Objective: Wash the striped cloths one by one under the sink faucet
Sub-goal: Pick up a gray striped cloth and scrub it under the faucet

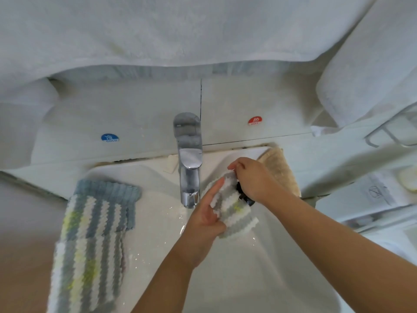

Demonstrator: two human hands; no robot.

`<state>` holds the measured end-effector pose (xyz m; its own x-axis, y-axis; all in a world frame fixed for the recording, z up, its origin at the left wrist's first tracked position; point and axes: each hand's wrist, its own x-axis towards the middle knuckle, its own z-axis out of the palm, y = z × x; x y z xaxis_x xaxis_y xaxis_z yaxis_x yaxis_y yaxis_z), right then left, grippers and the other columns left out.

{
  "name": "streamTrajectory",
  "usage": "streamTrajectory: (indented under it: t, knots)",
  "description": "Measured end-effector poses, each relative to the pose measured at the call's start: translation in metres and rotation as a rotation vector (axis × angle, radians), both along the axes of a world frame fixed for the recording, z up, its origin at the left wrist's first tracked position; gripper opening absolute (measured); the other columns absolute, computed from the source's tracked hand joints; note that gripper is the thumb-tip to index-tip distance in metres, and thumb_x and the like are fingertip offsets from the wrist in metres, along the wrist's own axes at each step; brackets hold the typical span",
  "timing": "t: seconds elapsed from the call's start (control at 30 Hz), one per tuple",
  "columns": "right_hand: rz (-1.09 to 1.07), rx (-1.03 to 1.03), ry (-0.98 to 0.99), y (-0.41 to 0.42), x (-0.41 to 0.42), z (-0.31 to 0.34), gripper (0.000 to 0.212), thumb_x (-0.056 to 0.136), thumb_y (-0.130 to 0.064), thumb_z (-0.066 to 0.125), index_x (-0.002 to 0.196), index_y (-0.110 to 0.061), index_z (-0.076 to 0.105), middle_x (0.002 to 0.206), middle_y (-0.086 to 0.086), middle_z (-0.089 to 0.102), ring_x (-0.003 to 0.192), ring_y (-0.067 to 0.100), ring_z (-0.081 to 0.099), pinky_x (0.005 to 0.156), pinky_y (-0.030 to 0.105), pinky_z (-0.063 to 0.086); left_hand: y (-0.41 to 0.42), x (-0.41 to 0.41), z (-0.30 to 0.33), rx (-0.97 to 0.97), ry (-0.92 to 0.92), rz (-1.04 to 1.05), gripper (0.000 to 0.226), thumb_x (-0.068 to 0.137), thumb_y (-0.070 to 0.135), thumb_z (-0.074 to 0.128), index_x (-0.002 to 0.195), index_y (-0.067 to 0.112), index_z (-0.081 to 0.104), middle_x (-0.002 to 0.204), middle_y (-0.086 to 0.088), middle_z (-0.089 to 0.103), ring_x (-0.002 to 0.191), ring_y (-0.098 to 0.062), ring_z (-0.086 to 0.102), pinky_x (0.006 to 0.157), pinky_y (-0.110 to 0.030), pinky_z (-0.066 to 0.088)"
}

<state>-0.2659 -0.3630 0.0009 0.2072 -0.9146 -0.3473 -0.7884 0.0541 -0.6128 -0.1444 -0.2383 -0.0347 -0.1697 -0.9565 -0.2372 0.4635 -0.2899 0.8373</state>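
A grey-and-white striped cloth (232,205) is bunched up over the white sink (237,279), just right of the chrome faucet (189,163). My left hand (206,214) holds its lower left side, fingers laid up along the fabric and thumb under it. My right hand (250,179) grips the cloth's top edge with curled fingers. More striped cloths (90,240) in blue, grey, white and yellow lie stacked over the sink's left rim. Water droplets speckle the basin below the spout.
A beige cloth (279,168) lies on the sink's right rim behind my right hand. White towels (361,71) hang above and at the right. Cold (110,137) and hot (255,120) stickers mark the wall. A wire rack (388,134) sits at the right.
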Motion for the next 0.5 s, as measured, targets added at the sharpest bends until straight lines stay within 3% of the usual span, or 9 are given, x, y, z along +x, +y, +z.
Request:
streamTrajectory:
  t: [0.13,0.27,0.5]
  knots:
    - [-0.013,-0.003,-0.005,-0.0017,0.0006,-0.0062,0.032,0.101,-0.019,0.029,0.102,-0.028,0.059,0.102,-0.001,0.061,0.081,0.013,0.058,0.064,0.025,0.047,-0.0003,0.0016,-0.0019,0.004,0.047,0.003,0.094,0.078,-0.037,0.029,0.147,0.026,0.038,0.141,0.01,0.055,0.111,-0.015,0.063,0.064,-0.016,0.05]
    - [-0.045,0.006,-0.017,-0.0051,-0.0001,-0.0097,0.032,0.101,-0.023,0.027,0.101,-0.029,0.058,0.077,-0.006,0.055,0.062,0.015,0.056,0.053,0.029,0.046,-0.0013,0.0023,-0.0016,0.002,0.05,-0.005,0.093,0.075,-0.029,0.038,0.148,0.03,0.038,0.147,0.004,0.048,0.126,-0.024,0.055,0.067,-0.02,0.048]
    - [0.004,-0.015,0.084,-0.0039,0.0005,-0.0089,0.032,0.1,-0.026,0.025,0.101,-0.032,0.056,0.095,-0.005,0.06,0.083,0.021,0.06,0.081,0.041,0.054,-0.0003,0.0035,-0.0008,0.025,0.028,-0.005,0.093,0.078,-0.036,0.031,0.145,0.027,0.04,0.137,0.006,0.059,0.101,-0.013,0.065,0.058,-0.016,0.048]
